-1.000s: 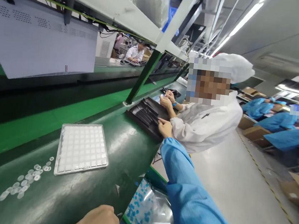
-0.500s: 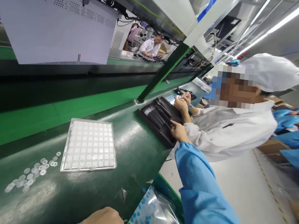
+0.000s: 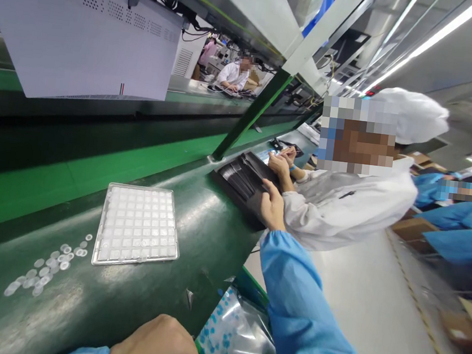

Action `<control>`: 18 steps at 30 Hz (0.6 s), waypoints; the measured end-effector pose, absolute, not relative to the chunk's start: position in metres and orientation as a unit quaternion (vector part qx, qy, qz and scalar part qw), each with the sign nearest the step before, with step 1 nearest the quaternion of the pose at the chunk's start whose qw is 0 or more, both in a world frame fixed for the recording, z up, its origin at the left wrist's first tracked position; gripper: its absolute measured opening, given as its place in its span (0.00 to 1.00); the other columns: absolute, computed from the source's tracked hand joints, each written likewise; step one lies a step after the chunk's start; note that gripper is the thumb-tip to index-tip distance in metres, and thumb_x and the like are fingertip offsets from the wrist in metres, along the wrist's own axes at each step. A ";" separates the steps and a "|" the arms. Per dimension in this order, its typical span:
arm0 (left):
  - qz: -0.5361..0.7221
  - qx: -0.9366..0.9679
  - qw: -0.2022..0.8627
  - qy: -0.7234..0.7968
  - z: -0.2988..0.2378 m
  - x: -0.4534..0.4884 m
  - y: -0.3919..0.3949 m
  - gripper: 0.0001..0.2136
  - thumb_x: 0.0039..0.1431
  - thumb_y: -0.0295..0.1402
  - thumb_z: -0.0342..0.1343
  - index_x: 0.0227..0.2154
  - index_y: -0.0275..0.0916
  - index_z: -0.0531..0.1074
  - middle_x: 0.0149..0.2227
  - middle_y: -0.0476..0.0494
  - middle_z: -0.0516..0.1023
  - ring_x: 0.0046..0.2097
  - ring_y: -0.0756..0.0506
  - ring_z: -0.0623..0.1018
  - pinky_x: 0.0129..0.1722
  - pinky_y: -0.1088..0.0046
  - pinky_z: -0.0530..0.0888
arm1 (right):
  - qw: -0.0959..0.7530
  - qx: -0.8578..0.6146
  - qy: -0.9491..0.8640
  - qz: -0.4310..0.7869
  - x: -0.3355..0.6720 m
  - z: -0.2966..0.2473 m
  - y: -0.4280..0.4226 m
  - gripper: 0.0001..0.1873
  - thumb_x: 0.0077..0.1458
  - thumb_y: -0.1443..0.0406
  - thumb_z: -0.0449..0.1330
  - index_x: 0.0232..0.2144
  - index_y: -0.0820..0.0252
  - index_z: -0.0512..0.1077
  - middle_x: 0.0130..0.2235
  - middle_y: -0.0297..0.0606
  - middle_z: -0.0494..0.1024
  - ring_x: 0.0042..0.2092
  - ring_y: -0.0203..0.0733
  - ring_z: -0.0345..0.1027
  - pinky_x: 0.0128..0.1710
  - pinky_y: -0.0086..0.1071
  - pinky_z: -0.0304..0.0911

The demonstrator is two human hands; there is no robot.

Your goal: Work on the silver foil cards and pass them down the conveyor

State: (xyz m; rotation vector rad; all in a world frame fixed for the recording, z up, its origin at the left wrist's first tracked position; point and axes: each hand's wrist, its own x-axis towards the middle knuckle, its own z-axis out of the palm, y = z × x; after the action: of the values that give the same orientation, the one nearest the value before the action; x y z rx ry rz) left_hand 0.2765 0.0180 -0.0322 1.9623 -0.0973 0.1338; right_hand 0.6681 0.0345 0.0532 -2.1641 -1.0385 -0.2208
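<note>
My right hand (image 3: 274, 205) reaches out to the near right side of a black tray (image 3: 249, 211) that holds several long, thin dark pieces (image 3: 242, 179). Its fingers are bent together at the tray; the tips meet dark material, and what they grip is hard to make out. My left hand (image 3: 159, 345), at the bottom edge, is closed with the fingers curled under and mostly hidden. Beyond it on the green bench lies a clear tray (image 3: 139, 225) with rows of white squares. Left of that tray are several small translucent discs (image 3: 49, 269) scattered loosely.
A co-worker in white (image 3: 344, 203) stands at right, hands (image 3: 282, 164) just past the black tray. A green post (image 3: 251, 116) rises behind it. A green-edged bin with a clear bag and blue discs (image 3: 218, 328) sits below the bench edge. A white panel (image 3: 102, 42) hangs upper left.
My right hand has shifted slightly up and left at the black tray, and more of it shows. More of my left hand is visible. The whole view has shifted slightly.
</note>
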 end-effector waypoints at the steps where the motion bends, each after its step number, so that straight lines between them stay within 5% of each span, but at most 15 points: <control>1: 0.058 0.835 0.546 -0.046 -0.032 0.276 0.018 0.02 0.58 0.30 0.70 0.33 0.39 0.84 0.35 0.48 0.86 0.36 0.48 0.85 0.37 0.80 0.75 | 0.379 -0.827 -0.407 -0.087 0.649 0.047 0.018 0.22 0.69 0.63 0.46 0.58 0.61 0.72 0.61 0.48 0.74 0.65 0.51 0.64 0.67 0.52 0.57; 5: 0.070 0.876 0.474 -0.057 -0.030 0.270 0.015 0.09 0.52 0.39 0.74 0.27 0.40 0.82 0.28 0.53 0.84 0.31 0.48 0.81 0.35 0.75 0.71 | 0.428 -0.799 -0.421 -0.039 0.559 0.003 -0.072 0.20 0.64 0.57 0.51 0.51 0.54 0.77 0.57 0.43 0.79 0.62 0.52 0.69 0.66 0.51 0.62; 12: 0.110 0.955 0.210 -0.176 -0.044 0.316 -0.026 0.11 0.66 0.36 0.63 0.28 0.37 0.78 0.30 0.47 0.83 0.39 0.43 0.79 0.40 0.65 0.70 | 0.452 -0.855 -0.251 -0.037 0.472 -0.051 -0.212 0.19 0.62 0.52 0.53 0.41 0.49 0.81 0.44 0.45 0.85 0.47 0.60 0.79 0.50 0.57 0.74; 15: 0.159 0.964 0.125 -0.170 -0.037 0.347 -0.065 0.07 0.70 0.30 0.58 0.42 0.38 0.81 0.52 0.39 0.82 0.55 0.40 0.78 0.51 0.60 0.72 | 0.453 -0.869 -0.190 -0.063 0.462 -0.045 -0.242 0.22 0.61 0.48 0.54 0.41 0.53 0.81 0.43 0.48 0.84 0.48 0.63 0.78 0.50 0.58 0.72; 17: 0.183 0.971 0.080 -0.133 -0.022 0.349 -0.081 0.14 0.73 0.32 0.52 0.56 0.44 0.76 0.64 0.35 0.72 0.65 0.37 0.70 0.58 0.50 0.69 | 0.452 -0.873 -0.164 -0.079 0.452 -0.043 -0.234 0.24 0.61 0.46 0.56 0.44 0.56 0.80 0.45 0.49 0.83 0.50 0.62 0.76 0.50 0.56 0.72; 18: 0.178 0.971 0.057 -0.149 -0.014 0.344 -0.082 0.14 0.74 0.30 0.49 0.53 0.43 0.78 0.65 0.35 0.71 0.68 0.38 0.67 0.60 0.48 0.68 | 0.452 -0.873 -0.168 -0.070 0.444 -0.045 -0.219 0.25 0.62 0.46 0.57 0.46 0.58 0.79 0.47 0.49 0.82 0.51 0.61 0.76 0.50 0.54 0.72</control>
State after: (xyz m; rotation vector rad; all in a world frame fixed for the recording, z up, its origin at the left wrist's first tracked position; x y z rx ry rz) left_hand 0.3441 -0.0823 -0.0138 2.9444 -0.4520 0.5401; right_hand 0.4441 -0.2195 -0.0454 -2.1568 -0.4141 -0.1740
